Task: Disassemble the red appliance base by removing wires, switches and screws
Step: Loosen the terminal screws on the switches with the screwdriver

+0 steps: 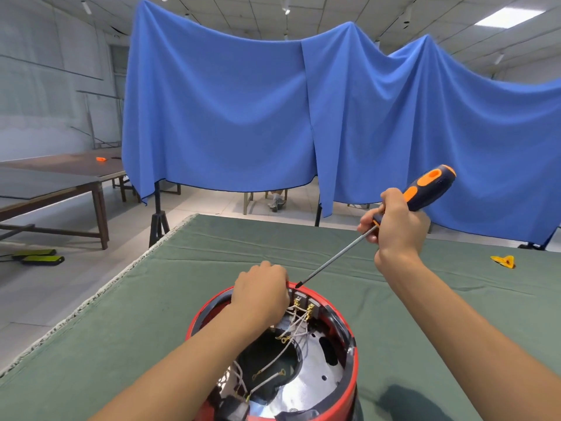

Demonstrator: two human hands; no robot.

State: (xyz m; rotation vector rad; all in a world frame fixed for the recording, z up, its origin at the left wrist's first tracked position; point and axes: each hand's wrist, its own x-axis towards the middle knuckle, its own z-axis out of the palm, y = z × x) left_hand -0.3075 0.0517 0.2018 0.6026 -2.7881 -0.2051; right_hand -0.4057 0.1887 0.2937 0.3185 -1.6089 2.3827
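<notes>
**Red base open on the counter, screwdriver at the rim**

So the red appliance base (pixel 349 387) sits at the near edge of the green-covered counter (pixel 151 314), open side up, white wires (pixel 291 329) with brass terminals tangled inside. Left hand (pixel 261 294) is curled over the rim at about 12 o'clock, fingers hidden so can't tell exactly what it's pinching. Right hand (pixel 394 226) is wrapped round the orange and black screwdriver (pixel 425 186) up at 2 o'clock from the base, tip touching the rim just beside the left hand. Small yellow piece (pixel 504 261) lies well apart at 3 o'clock, blue curtain (pixel 243 117) hangs behind
</notes>
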